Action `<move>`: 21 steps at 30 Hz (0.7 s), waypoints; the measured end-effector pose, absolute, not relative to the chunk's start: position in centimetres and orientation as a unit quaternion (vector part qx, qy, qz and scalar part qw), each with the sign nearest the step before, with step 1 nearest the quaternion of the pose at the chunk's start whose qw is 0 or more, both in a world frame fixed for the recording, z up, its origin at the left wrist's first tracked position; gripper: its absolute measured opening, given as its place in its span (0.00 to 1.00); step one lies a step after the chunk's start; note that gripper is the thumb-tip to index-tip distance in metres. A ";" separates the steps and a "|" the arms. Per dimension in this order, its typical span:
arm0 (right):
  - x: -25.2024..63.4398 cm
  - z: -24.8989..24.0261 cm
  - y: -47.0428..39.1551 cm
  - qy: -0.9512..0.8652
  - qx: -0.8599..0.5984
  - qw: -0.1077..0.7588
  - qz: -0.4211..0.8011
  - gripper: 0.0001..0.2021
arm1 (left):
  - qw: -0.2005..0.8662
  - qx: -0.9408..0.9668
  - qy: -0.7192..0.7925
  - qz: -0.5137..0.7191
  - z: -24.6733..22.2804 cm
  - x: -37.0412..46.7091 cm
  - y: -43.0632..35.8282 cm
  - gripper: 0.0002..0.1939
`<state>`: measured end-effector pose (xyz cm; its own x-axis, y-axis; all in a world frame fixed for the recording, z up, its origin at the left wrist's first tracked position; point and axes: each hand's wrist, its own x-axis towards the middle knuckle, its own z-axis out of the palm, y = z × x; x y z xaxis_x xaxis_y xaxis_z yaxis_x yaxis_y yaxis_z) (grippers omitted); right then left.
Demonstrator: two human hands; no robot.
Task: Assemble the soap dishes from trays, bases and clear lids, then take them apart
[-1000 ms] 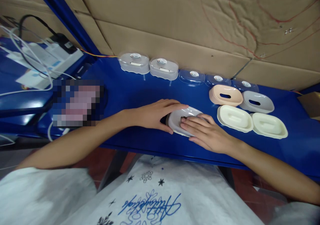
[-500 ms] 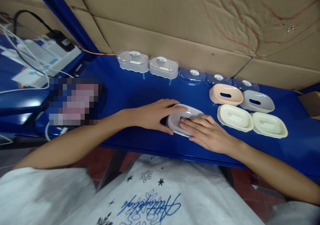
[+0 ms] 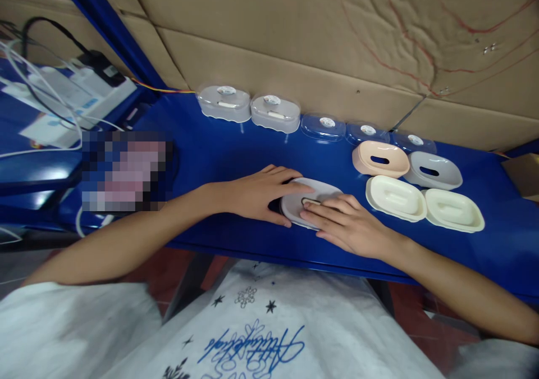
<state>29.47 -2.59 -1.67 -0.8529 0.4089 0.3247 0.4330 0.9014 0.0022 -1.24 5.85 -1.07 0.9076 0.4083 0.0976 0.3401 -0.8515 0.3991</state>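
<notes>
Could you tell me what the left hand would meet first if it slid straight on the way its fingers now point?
The left hand points right across the blue table, fingers already on the grey soap dish. Going on, it would probably meet the right hand's fingertips resting on that dish, then the cream tray beyond.

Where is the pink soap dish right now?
The pink soap dish sits right of centre in the head view, on the blue table, left of the grey dish and behind a cream one.
</notes>
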 end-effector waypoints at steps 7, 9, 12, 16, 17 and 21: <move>29.6 -1.6 -2.5 -0.962 -0.226 0.155 -0.020 0.32 | 0.199 0.956 0.199 0.079 -1.1 -1.2 6.0 0.41; 29.8 -1.5 -2.4 -0.963 -0.222 0.152 -0.013 0.33 | 0.197 0.957 0.202 0.075 -1.1 -1.2 6.0 0.41; 30.0 -1.2 -2.1 -0.965 -0.211 0.156 -0.011 0.30 | 0.199 0.956 0.202 0.072 -1.1 -1.2 6.0 0.41; 30.6 -0.5 -1.3 -0.955 -0.248 0.162 -0.035 0.23 | 0.200 0.957 0.194 0.079 -1.3 -1.2 6.0 0.42; 30.8 -0.4 -1.1 -0.948 -0.269 0.164 -0.050 0.22 | 0.199 0.958 0.191 0.081 -1.3 -1.2 6.0 0.42; 31.7 0.0 0.3 -0.917 -0.344 0.174 -0.104 0.22 | 0.197 0.959 0.185 0.087 -1.1 -1.3 5.9 0.37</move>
<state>31.71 0.33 -0.03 -0.7025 0.5943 0.3915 0.6670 0.7417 0.0710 -1.28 5.92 -1.08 0.9166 0.3885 0.0942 0.3201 -0.8544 0.4093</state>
